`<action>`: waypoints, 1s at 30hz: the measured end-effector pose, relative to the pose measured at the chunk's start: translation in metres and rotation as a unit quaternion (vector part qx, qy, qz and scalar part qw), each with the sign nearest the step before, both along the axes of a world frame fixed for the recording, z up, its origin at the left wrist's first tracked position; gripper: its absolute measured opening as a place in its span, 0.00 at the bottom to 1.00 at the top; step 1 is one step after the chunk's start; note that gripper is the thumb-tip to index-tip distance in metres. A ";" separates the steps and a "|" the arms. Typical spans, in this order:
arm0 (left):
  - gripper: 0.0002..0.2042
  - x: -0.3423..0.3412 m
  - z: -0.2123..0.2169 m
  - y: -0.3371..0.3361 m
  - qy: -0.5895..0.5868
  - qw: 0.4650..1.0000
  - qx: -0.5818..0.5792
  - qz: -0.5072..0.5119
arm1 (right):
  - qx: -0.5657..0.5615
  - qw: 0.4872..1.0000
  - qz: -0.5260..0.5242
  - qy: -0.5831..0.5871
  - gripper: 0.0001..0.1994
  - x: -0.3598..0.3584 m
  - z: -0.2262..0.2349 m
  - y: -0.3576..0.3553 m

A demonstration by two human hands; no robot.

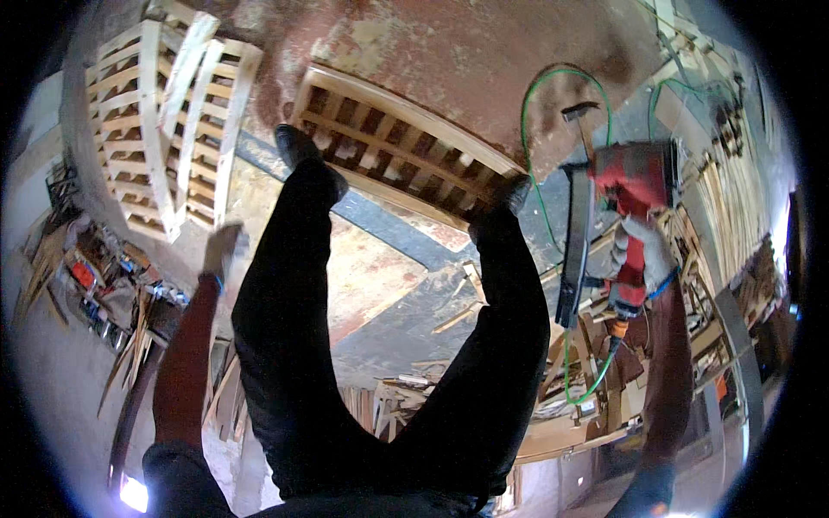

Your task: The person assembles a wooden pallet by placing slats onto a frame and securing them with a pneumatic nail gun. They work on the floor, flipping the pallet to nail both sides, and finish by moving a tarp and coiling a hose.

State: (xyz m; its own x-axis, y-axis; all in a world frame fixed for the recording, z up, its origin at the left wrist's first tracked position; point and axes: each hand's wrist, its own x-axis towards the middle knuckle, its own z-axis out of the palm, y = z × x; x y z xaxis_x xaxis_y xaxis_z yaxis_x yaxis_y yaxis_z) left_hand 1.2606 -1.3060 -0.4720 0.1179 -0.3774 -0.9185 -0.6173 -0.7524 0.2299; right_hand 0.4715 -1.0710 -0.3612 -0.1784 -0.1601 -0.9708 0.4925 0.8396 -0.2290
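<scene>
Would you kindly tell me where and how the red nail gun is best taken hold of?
The nail gun is probably best held by its red handle, approached from the right with a wrapping grip, as the gloved right hand holds it: the black magazine lies along the left, and the green hose leaves the near end, so the right side looks freest.

Nail gun (pixel 635 183) — red-black, gripped in right hand (pixel 648 246)

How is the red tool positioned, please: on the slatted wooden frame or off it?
Off it: the right hand grips the red tool, and floor shows between it and the slatted wooden frame.
</scene>
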 end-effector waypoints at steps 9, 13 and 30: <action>0.17 -0.295 -0.259 -0.030 0.134 0.940 -0.053 -0.310 | -0.068 0.975 0.054 -0.204 0.19 -0.003 -0.143 -0.048; 0.19 -0.367 -0.298 0.014 0.181 0.962 0.158 0.127 | 0.038 0.978 -0.051 -0.200 0.15 0.009 -0.196 -0.043; 0.34 -0.409 -0.354 0.066 0.180 0.961 0.058 0.199 | 0.062 0.980 0.054 -0.183 0.19 0.018 -0.319 -0.036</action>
